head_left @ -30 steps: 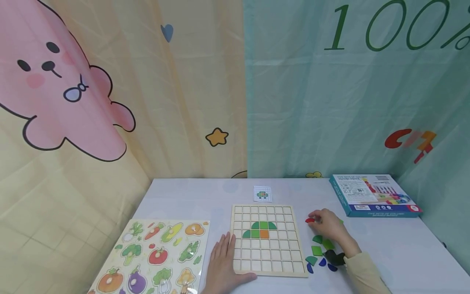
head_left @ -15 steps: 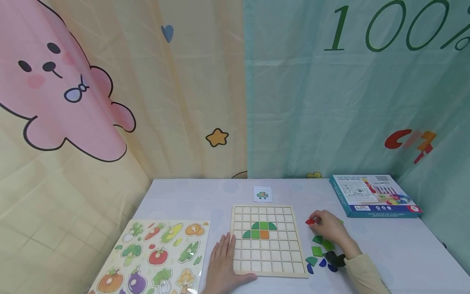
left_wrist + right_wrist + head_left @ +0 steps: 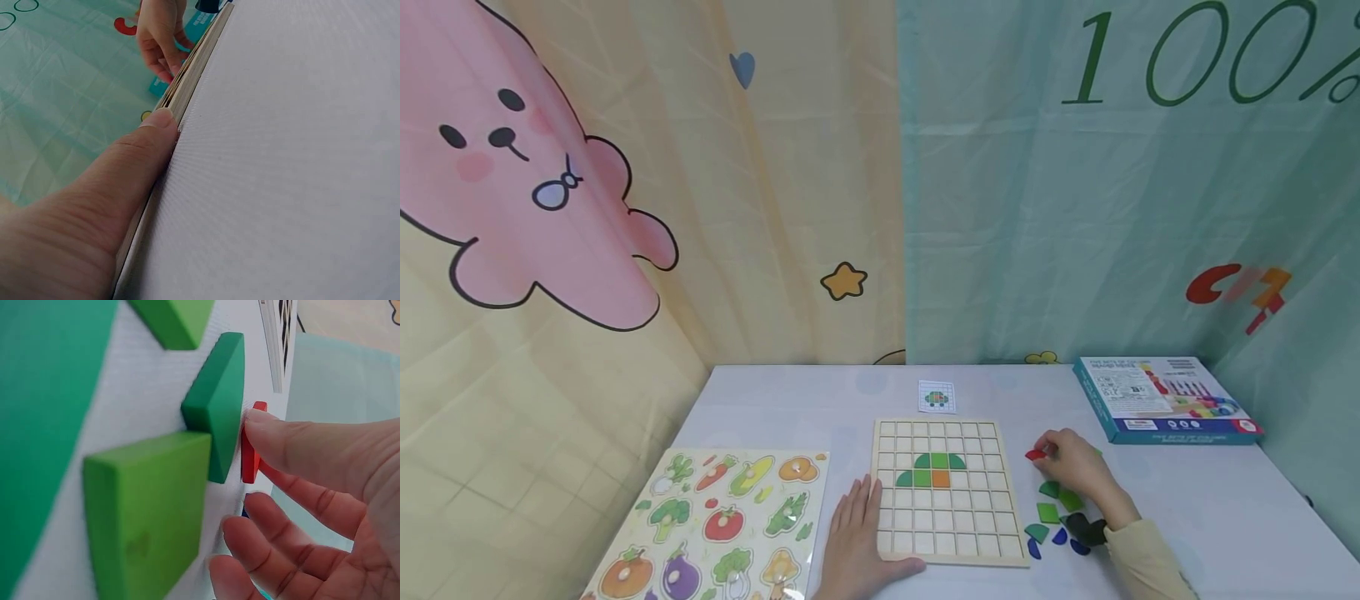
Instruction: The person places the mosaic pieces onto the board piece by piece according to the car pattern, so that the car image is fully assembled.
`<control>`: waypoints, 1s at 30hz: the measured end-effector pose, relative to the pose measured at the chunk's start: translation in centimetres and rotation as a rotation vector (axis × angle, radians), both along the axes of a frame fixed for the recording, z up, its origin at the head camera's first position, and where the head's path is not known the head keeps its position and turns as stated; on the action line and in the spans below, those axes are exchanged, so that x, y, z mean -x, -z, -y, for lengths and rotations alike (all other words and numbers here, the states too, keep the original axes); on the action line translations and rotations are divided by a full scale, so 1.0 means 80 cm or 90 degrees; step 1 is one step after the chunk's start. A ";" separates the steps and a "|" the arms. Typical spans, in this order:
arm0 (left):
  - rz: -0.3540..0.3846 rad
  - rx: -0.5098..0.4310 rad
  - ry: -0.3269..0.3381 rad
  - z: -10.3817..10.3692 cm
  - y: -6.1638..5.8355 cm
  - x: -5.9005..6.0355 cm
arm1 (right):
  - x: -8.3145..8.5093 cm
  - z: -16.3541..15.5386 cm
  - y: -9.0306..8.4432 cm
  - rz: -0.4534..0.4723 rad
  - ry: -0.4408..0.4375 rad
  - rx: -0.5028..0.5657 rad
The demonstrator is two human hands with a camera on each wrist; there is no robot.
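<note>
The right hand (image 3: 1070, 463) pinches a small red piece (image 3: 1034, 453) between thumb and fingertip, its other fingers loosely curled; the right wrist view shows the piece (image 3: 251, 447) as a thin, flat, smooth-edged slab held on edge just off the white bench (image 3: 775, 408). It sits just right of the wooden grid board (image 3: 948, 492), level with the board's middle rows.

The left hand (image 3: 854, 542) lies flat with straight fingers, pressing against the board's near left corner (the left wrist view shows the thumb (image 3: 134, 165) laid along the pale, layered wooden edge (image 3: 194, 69)).

The board is a shallow square tray of small square cells. Near its middle four green pieces (image 3: 931, 467) with rounded tops sit in the cells, with one orange square (image 3: 940, 479) beside the lower ones.

Right of the board, under and behind the right hand, loose pieces lie on the bench: a light green square (image 3: 1047, 512), dark green quarter-round shapes (image 3: 1037, 531) and blue curved pieces (image 3: 1059, 537); all look like painted wood with matte faces.

Beyond the board lies a small pattern card (image 3: 936, 396). Further right of the board is a flat teal cardboard box (image 3: 1161, 398), closed. Left of the board is a vegetable puzzle board (image 3: 715, 525), its cut-out shapes seated in their hollows.
</note>
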State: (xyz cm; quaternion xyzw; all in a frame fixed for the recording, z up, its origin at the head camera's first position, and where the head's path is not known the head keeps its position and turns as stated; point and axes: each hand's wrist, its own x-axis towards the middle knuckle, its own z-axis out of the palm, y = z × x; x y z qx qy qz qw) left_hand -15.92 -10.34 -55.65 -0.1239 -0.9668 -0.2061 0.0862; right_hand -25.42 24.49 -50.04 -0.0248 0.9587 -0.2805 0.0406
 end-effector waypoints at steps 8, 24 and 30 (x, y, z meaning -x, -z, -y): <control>0.012 0.000 0.002 0.001 -0.004 -0.001 | -0.003 -0.001 0.000 0.002 0.026 0.032; -0.021 -0.002 -0.003 0.000 0.000 -0.001 | -0.011 0.001 -0.007 0.002 0.047 0.070; -0.016 -0.007 -0.002 -0.001 -0.002 -0.002 | -0.013 0.007 -0.007 -0.008 0.020 0.069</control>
